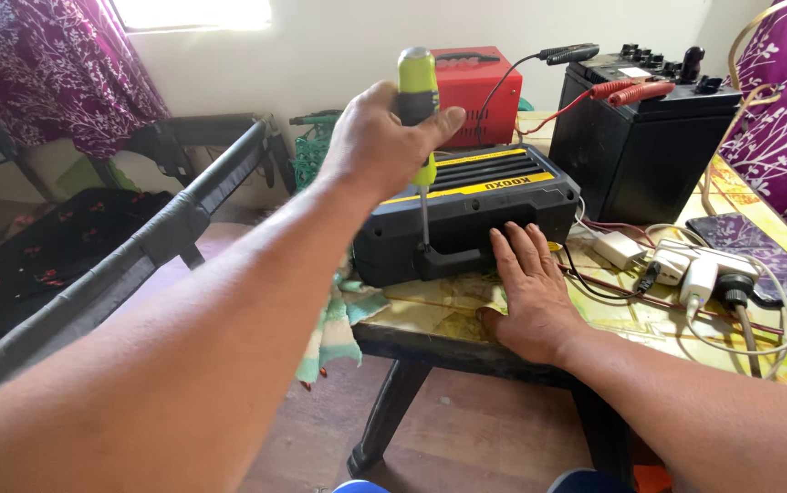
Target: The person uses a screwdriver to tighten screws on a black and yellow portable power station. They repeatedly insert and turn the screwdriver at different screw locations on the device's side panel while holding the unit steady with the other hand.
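My left hand is closed around the green and grey handle of a screwdriver, held upright. Its metal shaft runs down to the front face of a black box with yellow stripes lying on the table. My right hand lies flat on the table with fingers spread, its fingertips touching the lower front edge of the black box.
A red box and a large black battery with red and black clamps stand behind. White plugs and cables and a dark phone lie at the right. A dark bed frame is at the left.
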